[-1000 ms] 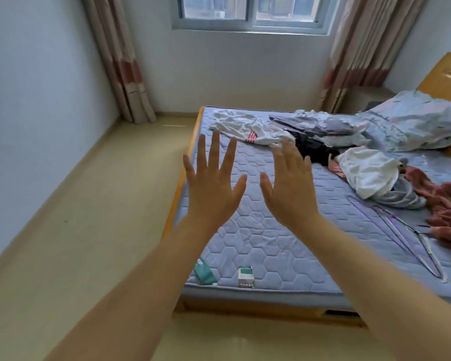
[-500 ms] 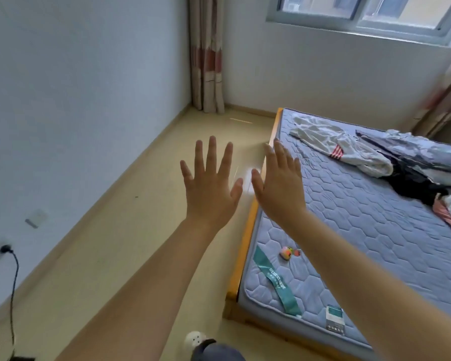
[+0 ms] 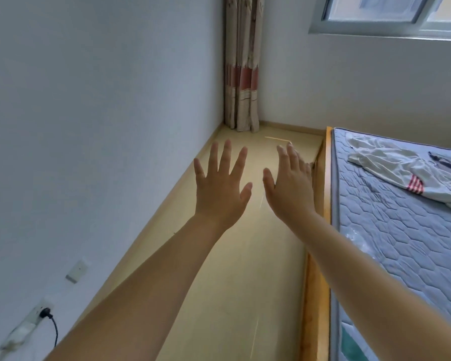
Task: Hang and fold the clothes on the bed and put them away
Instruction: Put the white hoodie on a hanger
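Out in front of you, both hands hang in the air over the floor, backs toward you. Your left hand (image 3: 220, 191) has its fingers spread wide and straight and holds nothing. Your right hand (image 3: 289, 188), just beside it with a small gap between the thumbs, is likewise flat and empty, its fingers closer together. Neither touches anything.

Beneath both hands lies the pale yellow floor (image 3: 245, 282), running past your fingertips to the curtain (image 3: 241, 74) that hangs in the corner beyond them. Just right of your right hand runs the wooden bed frame (image 3: 317, 295), and right of that the blue-grey quilted mattress (image 3: 401, 243).

The clothes lie on that mattress, well to the right of your right hand. You can see a crumpled white garment (image 3: 391, 162) with a patch of red stripes and, past it at the edge of view, part of a darker garment (image 3: 444, 159). Up and to the right of your hands sits the window (image 3: 375, 9).

To the left of your left hand stands the plain wall (image 3: 89, 126). Lower along it, back beside your left forearm, are a white switch plate (image 3: 76, 270) and a socket with a black plug (image 3: 46, 312) and cord.
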Tool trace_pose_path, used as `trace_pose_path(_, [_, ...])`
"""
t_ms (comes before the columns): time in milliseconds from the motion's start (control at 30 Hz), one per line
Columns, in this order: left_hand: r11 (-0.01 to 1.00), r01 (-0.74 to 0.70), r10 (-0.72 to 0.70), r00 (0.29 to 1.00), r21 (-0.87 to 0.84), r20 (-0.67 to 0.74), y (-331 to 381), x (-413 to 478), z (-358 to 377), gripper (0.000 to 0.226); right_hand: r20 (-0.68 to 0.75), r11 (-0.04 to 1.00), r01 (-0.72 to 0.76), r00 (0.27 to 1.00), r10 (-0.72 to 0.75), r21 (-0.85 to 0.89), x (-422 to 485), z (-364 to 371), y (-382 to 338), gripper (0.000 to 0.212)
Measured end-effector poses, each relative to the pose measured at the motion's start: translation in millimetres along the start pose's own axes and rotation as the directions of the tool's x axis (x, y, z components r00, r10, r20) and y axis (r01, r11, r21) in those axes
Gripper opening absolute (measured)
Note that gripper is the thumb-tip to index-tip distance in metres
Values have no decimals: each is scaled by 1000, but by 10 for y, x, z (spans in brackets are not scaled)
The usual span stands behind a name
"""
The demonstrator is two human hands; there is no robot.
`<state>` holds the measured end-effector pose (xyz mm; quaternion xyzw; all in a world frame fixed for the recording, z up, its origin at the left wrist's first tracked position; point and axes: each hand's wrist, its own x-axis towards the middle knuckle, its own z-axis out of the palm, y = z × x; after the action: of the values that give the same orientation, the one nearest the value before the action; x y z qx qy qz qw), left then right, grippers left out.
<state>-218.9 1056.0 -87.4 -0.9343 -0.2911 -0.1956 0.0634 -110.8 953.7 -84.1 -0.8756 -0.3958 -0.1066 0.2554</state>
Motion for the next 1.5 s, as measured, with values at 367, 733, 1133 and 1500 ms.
trace_pose_path(367, [994,-16,22,998,-104,54,-1344,1861,1086,67,-6,998,-48,999,48,-40,1935,1326,-444,58])
trace_pose_path(733, [918,-282,310,949,-277,62,-1565,4390,2102,71,-114,939,-340,936,333,-55,3992,2082,6,61])
trace_pose_path(1133, [820,-422,491,865,-386,99,24,6644,3523,75,-142,850,-526,840,523,17,5760,2493,2192,61])
trace_pose_path(1500, [733,-451,587,797,-509,139,1624,8719,4593,71,-172,775,-632,767,619,-30,7511,2570,4274,62])
